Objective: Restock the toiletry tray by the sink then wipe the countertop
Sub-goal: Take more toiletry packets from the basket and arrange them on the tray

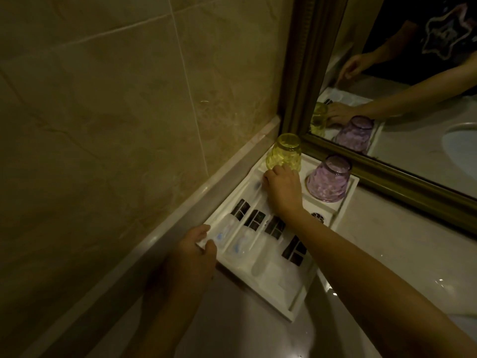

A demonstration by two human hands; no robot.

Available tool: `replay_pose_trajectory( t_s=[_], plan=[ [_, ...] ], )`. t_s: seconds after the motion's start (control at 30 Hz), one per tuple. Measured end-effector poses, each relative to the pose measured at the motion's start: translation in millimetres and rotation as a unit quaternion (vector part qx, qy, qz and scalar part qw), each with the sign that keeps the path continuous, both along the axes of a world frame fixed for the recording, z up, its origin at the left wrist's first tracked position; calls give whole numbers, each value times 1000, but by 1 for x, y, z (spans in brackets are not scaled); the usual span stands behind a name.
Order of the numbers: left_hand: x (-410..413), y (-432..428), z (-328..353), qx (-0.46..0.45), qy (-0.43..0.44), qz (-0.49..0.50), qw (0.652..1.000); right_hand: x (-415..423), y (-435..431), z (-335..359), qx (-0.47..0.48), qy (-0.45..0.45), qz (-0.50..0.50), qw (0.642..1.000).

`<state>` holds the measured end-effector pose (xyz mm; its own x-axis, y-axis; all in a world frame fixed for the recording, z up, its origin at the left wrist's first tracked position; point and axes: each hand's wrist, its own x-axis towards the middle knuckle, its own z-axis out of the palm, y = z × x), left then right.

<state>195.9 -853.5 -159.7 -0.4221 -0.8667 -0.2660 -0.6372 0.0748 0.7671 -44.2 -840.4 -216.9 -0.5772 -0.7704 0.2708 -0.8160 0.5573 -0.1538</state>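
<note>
Left hand point(192, 250) fingers grip the near-left corner of the white toiletry tray point(296, 304). Right hand point(282, 187) fingers rest curled on packets; inverted yellow glass point(284, 151) just beyond fingertips.

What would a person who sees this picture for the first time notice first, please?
Most striking are two coloured glasses standing upside down at the far end of the white tray: a yellow glass near the wall corner and a purple glass by the mirror. The right hand reaches in beside the yellow glass, while the left hand grips the tray's near-left corner.
</note>
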Motion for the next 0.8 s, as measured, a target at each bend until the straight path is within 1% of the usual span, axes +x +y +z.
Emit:
replay_pose_trajectory(
  t_s=[0.03, 0.1, 0.17, 0.2, 0.27, 0.33, 0.37, 0.43, 0.5, 0.57, 0.67, 0.73, 0.8],
  plan=[
    [0, 0, -2, -55, -6, -22, 998, 0, 1, 1, -5, -3, 6, 1000],
    [0, 2, -11, -177, 12, -74, 981, 1, 4, 5, -32, -15, 18, 999],
    [-6, 1, -18, -233, -1, -134, 963, 1, 9, 9, -53, -12, 25, 998],
    [-10, 1, -21, -245, -14, -159, 956, 1, 11, 10, -49, -4, 30, 998],
    [-14, 0, -26, -247, -35, -186, 950, 0, 14, 12, -29, 2, 60, 998],
    [-15, -2, -30, -239, -73, -194, 949, -2, 14, 11, 17, -1, 99, 995],
    [-15, -3, -32, -247, -85, -198, 945, -3, 13, 9, 40, 2, 112, 993],
    [-14, -4, -32, -268, -105, -206, 935, -3, 12, 6, 59, 6, 115, 992],
    [-14, -6, -34, -289, -121, -218, 924, -3, 11, 5, 60, 12, 108, 992],
    [-15, -7, -33, -290, -147, -219, 920, -2, 10, 4, 61, 16, 102, 993],
    [-19, -11, -31, -261, -163, -208, 929, 0, 12, 7, 53, -10, 95, 994],
    [-21, -12, -28, -239, -161, -195, 938, 2, 16, 12, 23, -42, 84, 995],
    [-22, -13, -25, -243, -146, -194, 939, 3, 23, 20, -2, -72, 71, 995]
  ],
)
